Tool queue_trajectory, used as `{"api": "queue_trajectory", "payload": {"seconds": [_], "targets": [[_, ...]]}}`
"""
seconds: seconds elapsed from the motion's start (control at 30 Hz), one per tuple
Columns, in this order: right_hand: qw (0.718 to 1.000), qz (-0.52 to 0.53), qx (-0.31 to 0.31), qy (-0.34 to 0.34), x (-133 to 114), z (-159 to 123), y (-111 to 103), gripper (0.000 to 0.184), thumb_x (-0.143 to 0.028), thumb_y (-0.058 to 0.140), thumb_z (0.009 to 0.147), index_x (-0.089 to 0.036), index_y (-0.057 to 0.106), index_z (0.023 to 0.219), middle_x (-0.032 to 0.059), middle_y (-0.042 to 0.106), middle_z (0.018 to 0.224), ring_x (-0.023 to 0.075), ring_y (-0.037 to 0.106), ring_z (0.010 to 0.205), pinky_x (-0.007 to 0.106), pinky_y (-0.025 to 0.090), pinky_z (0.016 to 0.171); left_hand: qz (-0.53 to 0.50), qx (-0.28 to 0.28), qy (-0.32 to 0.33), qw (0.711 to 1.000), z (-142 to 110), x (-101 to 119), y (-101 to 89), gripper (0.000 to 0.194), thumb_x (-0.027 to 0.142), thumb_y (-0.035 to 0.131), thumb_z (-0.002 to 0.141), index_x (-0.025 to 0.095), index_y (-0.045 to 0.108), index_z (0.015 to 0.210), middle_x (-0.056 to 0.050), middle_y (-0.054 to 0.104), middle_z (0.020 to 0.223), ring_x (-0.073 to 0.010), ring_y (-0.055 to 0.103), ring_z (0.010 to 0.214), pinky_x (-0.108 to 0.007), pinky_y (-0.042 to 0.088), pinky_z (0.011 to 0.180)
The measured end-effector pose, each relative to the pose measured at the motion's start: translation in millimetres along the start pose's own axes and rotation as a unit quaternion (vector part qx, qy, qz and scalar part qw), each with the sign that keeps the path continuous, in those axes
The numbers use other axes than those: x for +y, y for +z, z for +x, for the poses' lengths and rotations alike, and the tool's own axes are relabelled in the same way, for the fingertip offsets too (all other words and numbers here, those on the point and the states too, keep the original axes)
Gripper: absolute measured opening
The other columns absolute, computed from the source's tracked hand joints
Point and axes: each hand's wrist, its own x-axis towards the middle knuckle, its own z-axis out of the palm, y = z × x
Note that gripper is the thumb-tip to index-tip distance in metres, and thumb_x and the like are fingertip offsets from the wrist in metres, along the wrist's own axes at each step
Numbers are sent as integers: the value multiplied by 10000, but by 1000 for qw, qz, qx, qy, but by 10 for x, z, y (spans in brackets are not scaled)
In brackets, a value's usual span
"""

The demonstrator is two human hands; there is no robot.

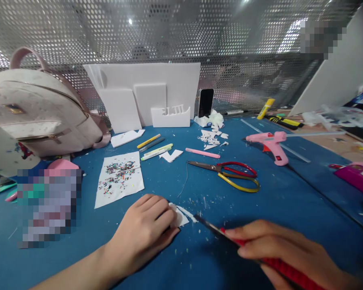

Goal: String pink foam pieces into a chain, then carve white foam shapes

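My left hand is closed over a small piece of white foam board, pressing it to the blue table; the fingers hide part of it. A thin white strip lies along the piece's far edge. In my right hand is a red-handled craft knife, gripped with its dark blade pointing left. The blade tip is at the right end of the strip; whether they touch I cannot tell. Beyond the hands lie scissors with red and yellow handles, a pink marker and a V-shaped foam offcut.
A pink glue gun lies at right, its black cord running toward the right edge. Colourful bits cover a white sheet at left. Behind stand white boards, a phone and a pale backpack. Foam scraps lie farther back.
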Motion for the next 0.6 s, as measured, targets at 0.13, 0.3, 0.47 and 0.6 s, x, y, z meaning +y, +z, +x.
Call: {"api": "queue_trajectory", "payload": {"seconds": [0.13, 0.3, 0.47, 0.6], "targets": [[998, 34, 14, 43, 91, 322, -160, 223, -91, 548, 873, -226, 652, 1016, 66, 743, 1064, 180, 743, 951, 217, 617, 768, -34, 3, -11, 999, -27, -11, -39, 70, 181, 534, 986, 181, 590, 943, -50, 652, 909, -205, 600, 830, -369, 488, 740], [1000, 5, -8, 1, 251, 517, -157, 205, -100, 550, 879, -217, 633, 1025, 81, 703, 1119, 202, 686, 1025, 301, 551, 897, -73, -9, -48, 996, -41, -35, -67, 56, 252, 592, 969, 197, 589, 980, -46, 663, 1004, -220, 594, 894, -388, 489, 770], [986, -16, -130, -100, 218, 691, -156, 195, -66, 511, 865, -196, 596, 984, 72, 677, 924, 214, 614, 885, 361, 489, 840, -60, -42, -70, 995, -34, -51, -51, 425, 316, 629, 952, 222, 486, 1340, -93, 606, 1312, -283, 554, 1157, -464, 481, 957], [972, -4, -210, -104, 79, 860, -131, 216, -96, 460, 880, -189, 575, 1037, 42, 661, 803, 182, 556, 706, 299, 404, 645, -79, -44, -92, 992, -61, -74, -35, 528, 354, 612, 965, 249, 388, 1432, -91, 634, 1263, -279, 580, 1126, -460, 501, 943]]}}
